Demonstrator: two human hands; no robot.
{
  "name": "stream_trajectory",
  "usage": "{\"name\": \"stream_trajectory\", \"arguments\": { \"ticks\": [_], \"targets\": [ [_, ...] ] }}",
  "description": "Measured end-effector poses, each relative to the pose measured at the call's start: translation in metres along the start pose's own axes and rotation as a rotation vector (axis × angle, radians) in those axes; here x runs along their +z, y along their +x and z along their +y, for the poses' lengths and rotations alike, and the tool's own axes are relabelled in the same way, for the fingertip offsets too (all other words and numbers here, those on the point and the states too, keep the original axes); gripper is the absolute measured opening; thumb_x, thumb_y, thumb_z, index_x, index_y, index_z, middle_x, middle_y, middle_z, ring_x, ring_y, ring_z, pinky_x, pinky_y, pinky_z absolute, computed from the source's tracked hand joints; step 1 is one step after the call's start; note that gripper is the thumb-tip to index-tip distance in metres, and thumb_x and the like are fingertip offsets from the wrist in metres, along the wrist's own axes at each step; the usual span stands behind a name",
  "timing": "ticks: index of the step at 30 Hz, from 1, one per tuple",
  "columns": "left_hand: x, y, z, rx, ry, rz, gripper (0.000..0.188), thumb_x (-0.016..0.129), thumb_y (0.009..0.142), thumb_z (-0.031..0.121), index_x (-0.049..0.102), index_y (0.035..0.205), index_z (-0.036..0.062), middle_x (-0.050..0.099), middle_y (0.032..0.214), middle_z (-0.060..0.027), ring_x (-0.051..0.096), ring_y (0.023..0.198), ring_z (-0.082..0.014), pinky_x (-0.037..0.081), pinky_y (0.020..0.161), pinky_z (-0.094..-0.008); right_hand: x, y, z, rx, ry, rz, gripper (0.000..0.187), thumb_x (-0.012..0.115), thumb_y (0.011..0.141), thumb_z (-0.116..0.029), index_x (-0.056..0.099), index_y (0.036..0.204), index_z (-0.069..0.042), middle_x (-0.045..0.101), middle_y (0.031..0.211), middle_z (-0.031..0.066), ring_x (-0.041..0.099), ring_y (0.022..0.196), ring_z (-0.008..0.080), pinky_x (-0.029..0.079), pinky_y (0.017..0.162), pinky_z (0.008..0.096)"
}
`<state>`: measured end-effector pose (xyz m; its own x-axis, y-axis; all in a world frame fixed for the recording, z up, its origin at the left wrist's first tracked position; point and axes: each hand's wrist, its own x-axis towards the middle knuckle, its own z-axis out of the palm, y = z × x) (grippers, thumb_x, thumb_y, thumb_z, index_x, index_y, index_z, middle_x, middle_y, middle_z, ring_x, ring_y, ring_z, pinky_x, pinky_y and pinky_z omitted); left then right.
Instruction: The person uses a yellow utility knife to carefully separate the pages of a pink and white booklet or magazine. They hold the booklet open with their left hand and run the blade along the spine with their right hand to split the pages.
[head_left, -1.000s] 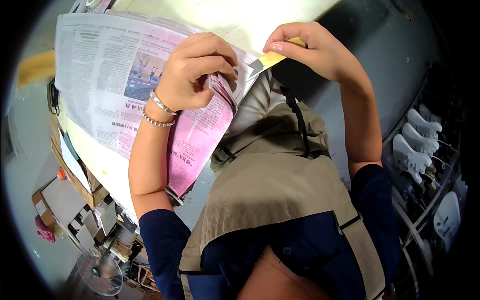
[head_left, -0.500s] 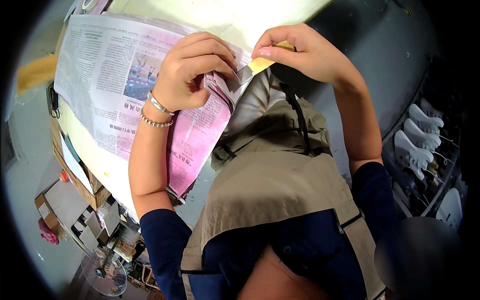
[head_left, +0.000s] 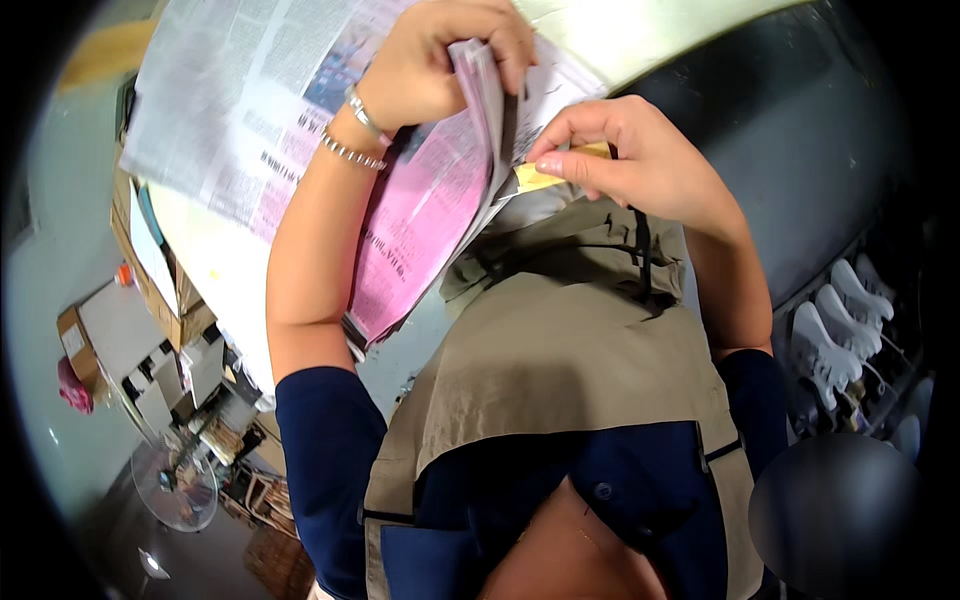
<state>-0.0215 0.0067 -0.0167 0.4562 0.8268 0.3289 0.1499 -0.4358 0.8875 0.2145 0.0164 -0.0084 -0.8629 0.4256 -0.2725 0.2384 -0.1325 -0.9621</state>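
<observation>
My left hand [head_left: 425,70] is closed around the bunched, folded edge of a stack of newspaper sheets [head_left: 425,220], partly white and partly pink. The folded layers stand up beside the fingers. Between the thumb and fingers of my right hand [head_left: 645,165] is a flat blade with a yellow grip [head_left: 537,179]. Its grey metal end, visible earlier, is now mostly hidden at the paper's edge. The right hand is just right of the raised fold, close to my apron [head_left: 560,330]. More newspaper lies spread flat under and beyond my left wrist.
The pale table [head_left: 690,35] runs under the newspaper. Along its left side are cardboard boxes [head_left: 150,270]. A fan [head_left: 175,485] stands lower left. White hanger-like shapes [head_left: 828,345] line a rack on the right.
My left hand has moved up and right, lifting the folded newspaper edge more upright. My right hand and the blade have shifted slightly down and right. The whole view has also shifted.
</observation>
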Motion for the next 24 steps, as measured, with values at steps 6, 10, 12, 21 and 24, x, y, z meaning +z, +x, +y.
{"name": "stream_trajectory", "arguments": {
  "ticks": [6,10,12,21,24],
  "targets": [
    [0.001,0.000,-0.021,0.062,-0.298,0.113,0.043,0.065,0.089,0.041,0.059,0.065,0.0064,0.057,0.072,-0.0062,0.055,0.075,-0.0196,0.048,0.077,-0.0340,0.053,-0.001,-0.002,0.164,0.151,-0.150,0.018,0.065,0.090,-0.016,0.068,0.094,0.001,0.065,0.071,0.0038,0.057,0.058,0.0076,0.044,0.046,0.0242],
    [-0.003,0.001,-0.036,0.190,-0.532,0.167,0.046,0.063,0.090,0.044,0.055,0.063,0.0080,0.055,0.070,-0.0053,0.053,0.075,-0.0188,0.046,0.079,-0.0329,0.089,0.002,0.006,0.166,0.148,-0.241,0.017,0.063,0.092,-0.013,0.067,0.104,-0.001,0.064,0.068,0.0029,0.056,0.055,0.0047,0.042,0.046,0.0210],
    [-0.008,0.003,-0.032,0.209,-0.537,0.193,0.046,0.062,0.090,0.044,0.054,0.062,0.0086,0.055,0.070,-0.0052,0.052,0.075,-0.0185,0.045,0.080,-0.0319,0.112,0.003,0.012,0.159,0.167,-0.271,0.020,0.064,0.092,-0.013,0.065,0.107,-0.001,0.064,0.067,0.0043,0.058,0.056,0.0051,0.043,0.046,0.0221],
    [-0.009,-0.001,-0.035,0.223,-0.736,0.216,0.035,0.059,0.093,0.036,0.052,0.069,0.0106,0.053,0.075,-0.0044,0.052,0.080,-0.0181,0.042,0.084,-0.0314,0.146,0.006,0.027,-0.061,0.000,-0.454,0.019,0.065,0.089,-0.015,0.069,0.099,0.000,0.068,0.078,0.0076,0.064,0.064,0.0101,0.048,0.057,0.0252],
    [-0.020,-0.004,-0.044,0.210,-0.837,0.134,0.030,0.060,0.092,0.032,0.051,0.071,0.0116,0.052,0.075,-0.0032,0.050,0.078,-0.0175,0.041,0.085,-0.0313,0.100,-0.013,0.012,0.046,0.215,-0.345,0.017,0.065,0.089,-0.011,0.069,0.101,0.000,0.069,0.083,0.0064,0.062,0.063,0.0087,0.048,0.056,0.0244]
  ]
}}
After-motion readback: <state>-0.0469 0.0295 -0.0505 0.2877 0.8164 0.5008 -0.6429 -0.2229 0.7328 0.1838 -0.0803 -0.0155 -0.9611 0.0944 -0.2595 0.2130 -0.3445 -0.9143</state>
